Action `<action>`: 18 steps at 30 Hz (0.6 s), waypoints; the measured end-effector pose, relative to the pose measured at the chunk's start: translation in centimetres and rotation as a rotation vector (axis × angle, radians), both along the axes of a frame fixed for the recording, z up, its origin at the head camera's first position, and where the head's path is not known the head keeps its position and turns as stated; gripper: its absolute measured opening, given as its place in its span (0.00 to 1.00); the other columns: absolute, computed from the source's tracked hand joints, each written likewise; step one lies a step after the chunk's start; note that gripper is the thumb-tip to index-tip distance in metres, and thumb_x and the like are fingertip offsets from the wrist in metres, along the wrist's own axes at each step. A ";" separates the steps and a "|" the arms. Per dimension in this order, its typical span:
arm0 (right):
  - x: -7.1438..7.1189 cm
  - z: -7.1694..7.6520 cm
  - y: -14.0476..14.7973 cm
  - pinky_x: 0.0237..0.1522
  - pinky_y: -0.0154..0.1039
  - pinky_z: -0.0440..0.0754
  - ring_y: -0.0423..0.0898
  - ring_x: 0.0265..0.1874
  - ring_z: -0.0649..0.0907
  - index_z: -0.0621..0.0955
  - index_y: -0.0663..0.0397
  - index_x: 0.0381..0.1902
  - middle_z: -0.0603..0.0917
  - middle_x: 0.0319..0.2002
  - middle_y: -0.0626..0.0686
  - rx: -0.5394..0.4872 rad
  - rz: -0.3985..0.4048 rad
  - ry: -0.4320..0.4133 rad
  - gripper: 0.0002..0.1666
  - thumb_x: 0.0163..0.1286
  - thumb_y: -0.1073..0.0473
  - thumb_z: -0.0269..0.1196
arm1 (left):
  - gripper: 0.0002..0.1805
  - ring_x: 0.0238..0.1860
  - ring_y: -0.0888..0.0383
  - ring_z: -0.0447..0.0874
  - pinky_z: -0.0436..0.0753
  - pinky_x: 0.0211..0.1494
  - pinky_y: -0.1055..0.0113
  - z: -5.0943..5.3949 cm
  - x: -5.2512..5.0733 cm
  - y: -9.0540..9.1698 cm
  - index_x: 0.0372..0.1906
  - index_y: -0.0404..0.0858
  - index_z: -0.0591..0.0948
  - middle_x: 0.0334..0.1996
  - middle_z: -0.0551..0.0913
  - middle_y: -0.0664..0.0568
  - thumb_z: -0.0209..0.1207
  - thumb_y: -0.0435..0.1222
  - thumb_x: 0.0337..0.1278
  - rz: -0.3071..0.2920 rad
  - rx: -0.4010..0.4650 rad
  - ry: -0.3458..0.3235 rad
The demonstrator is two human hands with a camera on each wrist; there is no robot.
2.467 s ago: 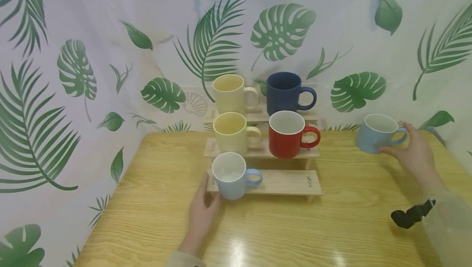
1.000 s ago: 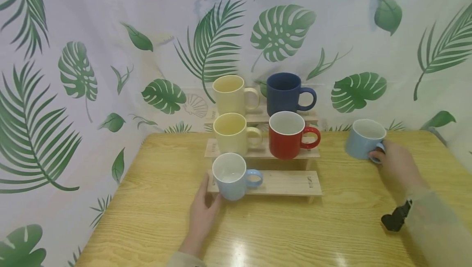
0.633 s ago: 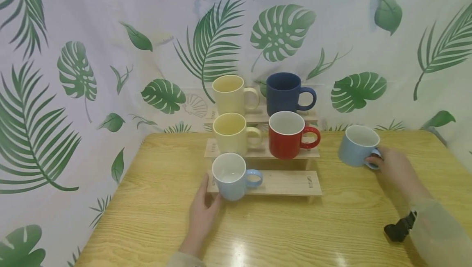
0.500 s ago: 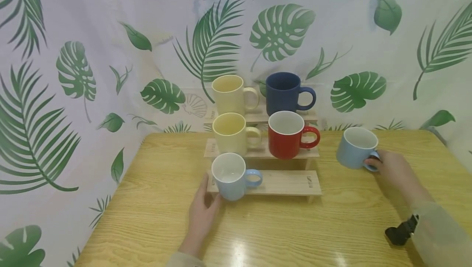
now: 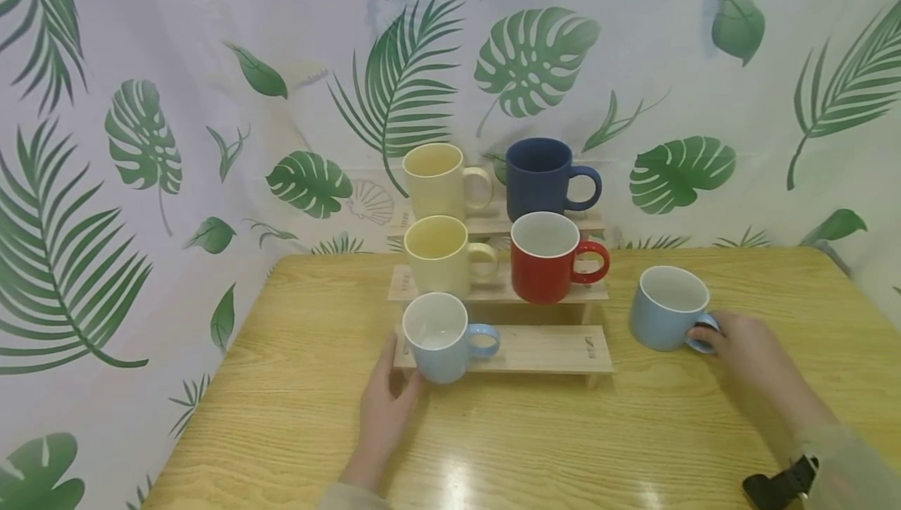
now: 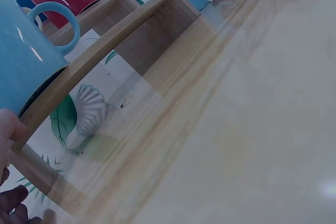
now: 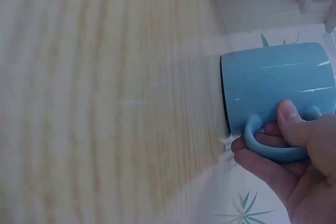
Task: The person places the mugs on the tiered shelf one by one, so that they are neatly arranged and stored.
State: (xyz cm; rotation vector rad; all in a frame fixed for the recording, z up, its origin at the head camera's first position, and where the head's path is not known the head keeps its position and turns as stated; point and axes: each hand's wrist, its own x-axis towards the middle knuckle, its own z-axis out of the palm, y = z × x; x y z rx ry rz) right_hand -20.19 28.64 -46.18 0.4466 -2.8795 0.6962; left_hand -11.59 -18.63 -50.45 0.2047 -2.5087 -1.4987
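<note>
My right hand [image 5: 755, 353] holds a light-blue mug [image 5: 662, 314] by its handle, right of a three-tier wooden rack [image 5: 542, 350]. In the right wrist view, the thumb and fingers wrap the handle of this mug [image 7: 273, 80]; whether its base touches the table is unclear. My left hand [image 5: 385, 408] grips the left end of the rack's lowest tier, partly hidden behind the board. Just above it another light-blue mug [image 5: 438, 350] stands on that tier, handle to the right. The left wrist view shows my left thumb [image 6: 11, 124] at the tier's front edge.
The middle tier carries a yellow mug [image 5: 436, 260] and a red mug [image 5: 542, 267]. Above them, another yellow mug [image 5: 432, 185] and a dark-blue mug [image 5: 538, 181] stand on the top tier. The wood-grain table [image 5: 281, 416] meets a leaf-patterned backdrop [image 5: 211, 134] behind.
My right hand has shifted from around the mug's side to its handle, and brought the mug leftward and nearer, lower in view. The left hand and the rack have stayed put.
</note>
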 end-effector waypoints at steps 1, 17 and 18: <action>0.3 0.1 -0.1 0.21 0.33 0.59 0.40 0.18 0.64 0.67 0.52 0.18 0.63 0.15 0.44 -0.005 0.002 -0.001 0.20 0.66 0.58 0.63 | 0.41 0.70 0.47 0.58 0.61 0.70 0.48 0.0 0.0 0.0 0.75 0.49 0.56 0.72 0.58 0.51 0.59 0.53 0.60 0.002 0.000 -0.003; 3.5 3.6 -1.7 0.16 0.31 0.66 0.33 0.19 0.70 0.78 0.53 0.27 0.75 0.20 0.44 -0.135 0.034 0.015 0.08 0.65 0.58 0.64 | 0.40 0.71 0.47 0.56 0.59 0.70 0.47 0.0 0.0 -0.1 0.75 0.48 0.56 0.72 0.58 0.50 0.59 0.50 0.61 -0.006 -0.005 0.004; 3.6 3.7 -1.8 0.17 0.31 0.69 0.32 0.20 0.71 0.80 0.54 0.30 0.78 0.21 0.44 -0.145 0.043 0.034 0.05 0.64 0.60 0.65 | 0.40 0.71 0.46 0.56 0.59 0.70 0.47 -0.1 0.0 -0.1 0.75 0.48 0.56 0.72 0.58 0.50 0.59 0.50 0.61 -0.008 -0.006 0.006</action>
